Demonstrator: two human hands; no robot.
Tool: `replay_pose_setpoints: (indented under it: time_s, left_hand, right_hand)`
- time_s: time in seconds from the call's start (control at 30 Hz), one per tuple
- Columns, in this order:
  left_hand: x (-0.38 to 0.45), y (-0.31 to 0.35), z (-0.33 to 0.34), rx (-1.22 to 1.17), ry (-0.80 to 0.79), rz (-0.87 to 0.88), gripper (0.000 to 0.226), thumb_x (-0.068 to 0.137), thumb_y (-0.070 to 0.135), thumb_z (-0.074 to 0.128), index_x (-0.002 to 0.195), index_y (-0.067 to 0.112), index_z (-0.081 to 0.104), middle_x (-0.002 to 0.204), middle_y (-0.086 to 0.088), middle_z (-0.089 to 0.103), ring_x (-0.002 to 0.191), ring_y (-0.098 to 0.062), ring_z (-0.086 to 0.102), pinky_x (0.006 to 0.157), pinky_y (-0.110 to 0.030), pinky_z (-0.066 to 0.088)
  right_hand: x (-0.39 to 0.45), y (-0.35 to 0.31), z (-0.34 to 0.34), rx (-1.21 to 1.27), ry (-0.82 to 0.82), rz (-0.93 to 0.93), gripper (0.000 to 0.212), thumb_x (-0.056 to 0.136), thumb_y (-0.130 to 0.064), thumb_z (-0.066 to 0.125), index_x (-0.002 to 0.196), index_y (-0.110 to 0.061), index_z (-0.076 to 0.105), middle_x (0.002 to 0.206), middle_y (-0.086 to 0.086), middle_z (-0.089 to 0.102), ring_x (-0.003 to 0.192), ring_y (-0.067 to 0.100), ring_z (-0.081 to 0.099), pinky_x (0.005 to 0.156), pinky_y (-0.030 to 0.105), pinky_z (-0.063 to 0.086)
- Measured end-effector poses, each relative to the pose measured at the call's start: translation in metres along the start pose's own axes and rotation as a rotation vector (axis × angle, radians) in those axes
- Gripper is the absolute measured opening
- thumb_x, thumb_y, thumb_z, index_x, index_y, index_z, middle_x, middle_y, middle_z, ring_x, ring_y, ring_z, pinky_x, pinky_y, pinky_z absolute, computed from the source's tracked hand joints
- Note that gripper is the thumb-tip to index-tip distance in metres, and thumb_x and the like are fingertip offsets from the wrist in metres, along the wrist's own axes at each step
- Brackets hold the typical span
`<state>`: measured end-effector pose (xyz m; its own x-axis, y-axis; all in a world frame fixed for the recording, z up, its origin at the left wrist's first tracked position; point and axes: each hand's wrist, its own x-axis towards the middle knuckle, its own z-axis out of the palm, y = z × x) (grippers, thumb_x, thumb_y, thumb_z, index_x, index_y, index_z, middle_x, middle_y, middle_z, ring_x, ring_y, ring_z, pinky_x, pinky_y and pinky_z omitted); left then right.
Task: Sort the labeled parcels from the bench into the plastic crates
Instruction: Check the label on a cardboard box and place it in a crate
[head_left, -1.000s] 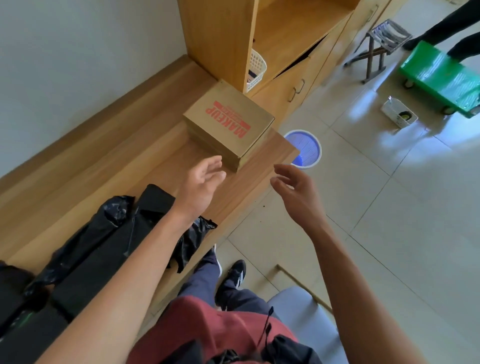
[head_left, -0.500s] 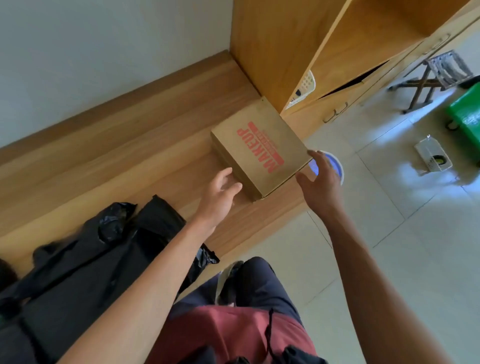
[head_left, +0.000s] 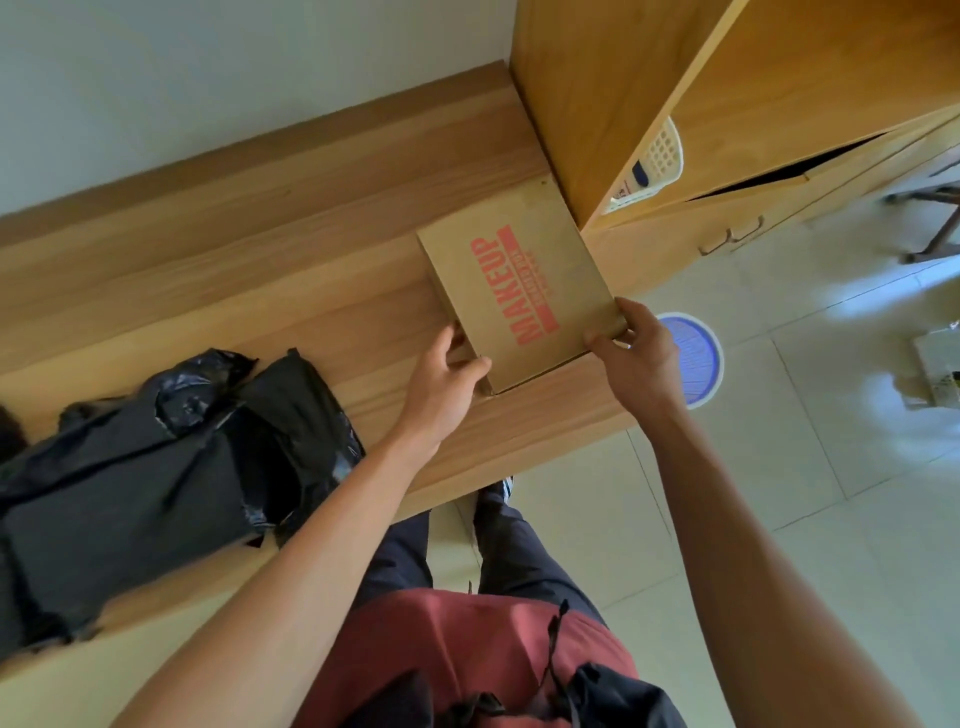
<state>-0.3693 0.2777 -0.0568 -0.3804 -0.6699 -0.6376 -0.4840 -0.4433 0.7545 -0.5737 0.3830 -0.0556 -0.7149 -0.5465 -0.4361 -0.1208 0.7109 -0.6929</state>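
Left hand (head_left: 441, 384), right hand (head_left: 636, 358) gripping "MAKEUP" box (head_left: 514, 296), smaller print unreadable

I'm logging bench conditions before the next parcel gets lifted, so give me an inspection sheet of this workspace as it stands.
Surface: light wooden bench, against a pale wall.
Job's things: flat brown cardboard box printed MAKEUP in red, lying at the bench's end; no plastic crate seen.
Clutter: black plastic-wrapped bundles on the bench.
Hands: left hand grips the box's near corner; right hand grips its floor-side corner.
Cables: nothing seen.
Surroundings: wooden shelf unit, white perforated basket, round blue-and-white floor object, tiled floor.
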Motion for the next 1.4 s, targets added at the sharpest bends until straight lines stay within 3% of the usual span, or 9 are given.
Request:
replay_pose_setpoints:
  time_s: [0.2, 0.3, 0.5, 0.73, 0.83, 0.9, 1.03, 1.13, 1.4]
  left_hand:
    - [-0.023, 0.009, 0.000, -0.131, 0.112, 0.029, 0.041, 0.102, 0.034, 0.063, 0.140, 0.026, 0.052, 0.125, 0.022, 0.064, 0.120, -0.003, 0.061, 0.101, -0.033, 0.051]
    - [-0.038, 0.020, -0.015, -0.201, 0.251, 0.069, 0.018, 0.106, 0.037, 0.056, 0.120, 0.025, 0.057, 0.123, 0.010, 0.067, 0.113, -0.008, 0.063, 0.105, -0.048, 0.051]
    - [-0.065, 0.034, -0.053, -0.385, 0.353, 0.198, 0.066, 0.099, 0.067, 0.041, 0.157, 0.038, 0.035, 0.156, 0.013, 0.048, 0.139, -0.010, 0.051, 0.112, -0.044, 0.045]
    - [-0.092, 0.026, -0.080, -0.534, 0.492, 0.259, 0.047, 0.106, 0.062, 0.029, 0.133, 0.036, 0.056, 0.138, 0.004, 0.066, 0.128, -0.011, 0.062, 0.109, -0.043, 0.049]
    - [-0.104, 0.022, -0.090, -0.603, 0.543, 0.251, 0.047, 0.110, 0.053, 0.020, 0.124, 0.034, 0.061, 0.122, 0.012, 0.072, 0.116, -0.004, 0.067, 0.101, -0.035, 0.050]
    - [-0.108, 0.018, -0.097, -0.610, 0.573, 0.252, 0.051, 0.107, 0.057, 0.024, 0.124, 0.029, 0.063, 0.122, 0.009, 0.072, 0.115, -0.005, 0.067, 0.099, -0.034, 0.048]
    - [-0.117, 0.008, -0.106, -0.580, 0.592, 0.264, 0.105, 0.082, 0.092, 0.046, 0.158, 0.020, 0.040, 0.158, -0.001, 0.050, 0.145, -0.018, 0.047, 0.121, -0.049, 0.036]
    - [-0.124, 0.005, -0.107, -0.535, 0.586, 0.277, 0.099, 0.083, 0.090, 0.042, 0.161, 0.030, 0.031, 0.163, 0.005, 0.042, 0.150, -0.016, 0.039, 0.125, -0.052, 0.028]
    - [-0.134, 0.000, -0.110, -0.323, 0.641, 0.349, 0.079, 0.098, 0.069, 0.049, 0.158, 0.020, 0.038, 0.155, 0.006, 0.051, 0.144, -0.008, 0.045, 0.118, -0.030, 0.036]
  right_hand:
    - [-0.008, -0.012, -0.009, 0.105, -0.078, -0.122, 0.047, 0.091, -0.008, 0.071, 0.133, -0.020, 0.056, 0.121, -0.009, 0.067, 0.111, 0.011, 0.062, 0.086, 0.026, 0.048]
    - [-0.015, -0.026, -0.007, 0.164, -0.154, -0.206, 0.061, 0.087, 0.004, 0.069, 0.138, -0.024, 0.052, 0.118, -0.010, 0.064, 0.107, 0.010, 0.063, 0.086, 0.031, 0.056]
    - [-0.025, -0.053, 0.015, 0.153, -0.307, -0.441, 0.077, 0.084, 0.007, 0.061, 0.146, -0.036, 0.054, 0.128, -0.011, 0.067, 0.118, 0.011, 0.063, 0.096, 0.043, 0.057]
    - [-0.046, -0.087, 0.026, 0.279, -0.476, -0.382, 0.043, 0.086, 0.002, 0.057, 0.122, -0.018, 0.068, 0.120, -0.007, 0.075, 0.117, 0.005, 0.067, 0.106, 0.043, 0.054]
    - [-0.046, -0.103, 0.023, 0.272, -0.627, -0.265, 0.031, 0.103, -0.029, 0.048, 0.118, -0.020, 0.074, 0.120, -0.003, 0.076, 0.119, 0.011, 0.067, 0.112, 0.053, 0.047]
    - [-0.050, -0.117, 0.022, 0.401, -0.726, -0.126, 0.052, 0.106, -0.059, 0.037, 0.123, -0.024, 0.071, 0.126, 0.006, 0.074, 0.122, 0.023, 0.068, 0.111, 0.058, 0.046]
    - [-0.061, -0.140, 0.023, 0.404, -0.881, -0.109, 0.080, 0.085, -0.089, 0.030, 0.137, -0.037, 0.061, 0.143, 0.011, 0.063, 0.130, 0.033, 0.062, 0.106, 0.065, 0.048]
    - [-0.069, -0.153, 0.027, 0.288, -0.882, -0.182, 0.093, 0.077, -0.096, 0.036, 0.143, -0.036, 0.060, 0.145, -0.002, 0.063, 0.137, 0.024, 0.057, 0.106, 0.065, 0.047]
    - [-0.075, -0.169, 0.033, 0.371, -0.833, -0.274, 0.034, 0.105, -0.044, 0.049, 0.123, -0.026, 0.071, 0.115, -0.002, 0.077, 0.107, 0.022, 0.075, 0.094, 0.047, 0.057]
